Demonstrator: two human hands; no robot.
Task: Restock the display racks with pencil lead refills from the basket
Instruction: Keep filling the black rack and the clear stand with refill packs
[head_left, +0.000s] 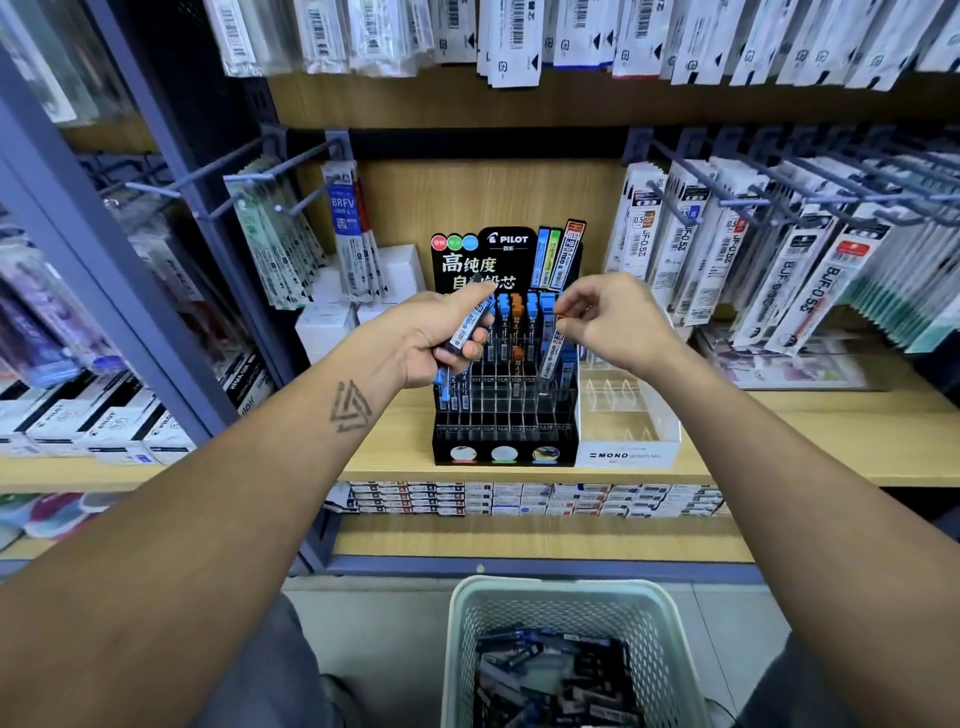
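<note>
A black Pilot display rack (506, 415) with tiered slots stands on the wooden shelf; its back rows hold blue and orange lead refill cases, while the front rows show bare slots. My left hand (441, 338) grips a few blue-capped lead refill cases (467, 332) in front of the rack's left side. My right hand (608, 322) pinches the orange top of a refill case (551, 358) that leans over the rack's right rear slots. A pale green basket (670, 644) on the floor below holds several dark refill cases.
A clear Mono display rack (628, 415) stands right of the black one. Hook rails with hanging pen refill packs jut out at left (270, 228) and right (779, 244). White boxes (332, 317) sit behind my left hand. Small boxes line the lower shelf (519, 499).
</note>
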